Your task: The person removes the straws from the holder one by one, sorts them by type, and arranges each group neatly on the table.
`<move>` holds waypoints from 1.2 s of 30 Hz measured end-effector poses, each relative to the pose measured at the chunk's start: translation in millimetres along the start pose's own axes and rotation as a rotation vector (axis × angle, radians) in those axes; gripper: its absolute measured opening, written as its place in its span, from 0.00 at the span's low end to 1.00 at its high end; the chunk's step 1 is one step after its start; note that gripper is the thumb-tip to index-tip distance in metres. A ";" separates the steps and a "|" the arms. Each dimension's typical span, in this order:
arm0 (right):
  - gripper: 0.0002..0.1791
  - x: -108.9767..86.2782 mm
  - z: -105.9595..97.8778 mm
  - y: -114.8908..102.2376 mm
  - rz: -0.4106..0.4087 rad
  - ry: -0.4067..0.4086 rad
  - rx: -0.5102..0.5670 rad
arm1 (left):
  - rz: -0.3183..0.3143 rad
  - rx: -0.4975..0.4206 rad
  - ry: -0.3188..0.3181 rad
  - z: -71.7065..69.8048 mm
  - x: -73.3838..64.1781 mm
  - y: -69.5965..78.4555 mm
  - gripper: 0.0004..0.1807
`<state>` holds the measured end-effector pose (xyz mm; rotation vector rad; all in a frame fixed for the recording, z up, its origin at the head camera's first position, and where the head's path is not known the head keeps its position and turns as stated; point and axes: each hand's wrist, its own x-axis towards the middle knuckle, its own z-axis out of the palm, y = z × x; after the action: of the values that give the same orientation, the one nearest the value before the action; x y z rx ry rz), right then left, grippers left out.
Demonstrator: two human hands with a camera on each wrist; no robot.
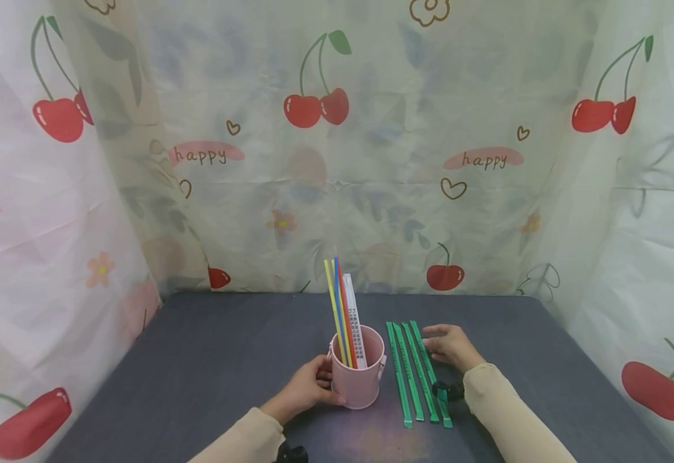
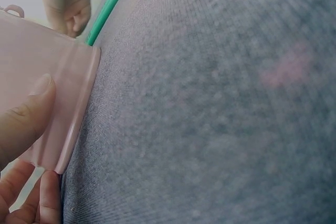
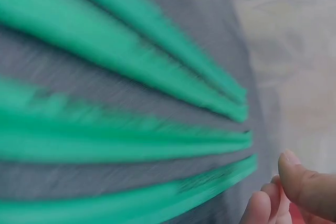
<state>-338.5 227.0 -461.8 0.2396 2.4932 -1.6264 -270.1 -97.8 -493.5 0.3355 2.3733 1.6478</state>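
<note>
A pink bucket [image 1: 355, 389] stands upright on the dark table. My left hand [image 1: 310, 386] grips its lower left side, thumb across the front and fingers behind, as the left wrist view also shows. Yellow, blue and red sticks [image 1: 334, 300] lean inside it beside a white printed strip [image 1: 353, 321]. To the right of the bucket lie several long green wrapped strips [image 1: 420, 373], side by side and roughly parallel. Next to the far end of the rightmost strip is my right hand [image 1: 453, 344], its fingers loosely bent and nothing held between thumb and fingertips.
The dark cloth-covered table [image 1: 227, 341] reaches back to a hanging curtain [image 1: 366, 193] printed with cherries, which also closes off both sides. A dark band [image 1: 448, 390] on the right wrist overlaps the near part of the green strips in the head view.
</note>
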 end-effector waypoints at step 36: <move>0.22 -32.5 42.6 -77.3 -0.388 -0.132 0.180 | 0.010 0.031 0.007 0.6 -0.2 0.5 0.38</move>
<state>-321.8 155.6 -402.8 -0.3438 2.4017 -1.9377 -269.8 -97.2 -493.2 0.3481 2.4081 1.6204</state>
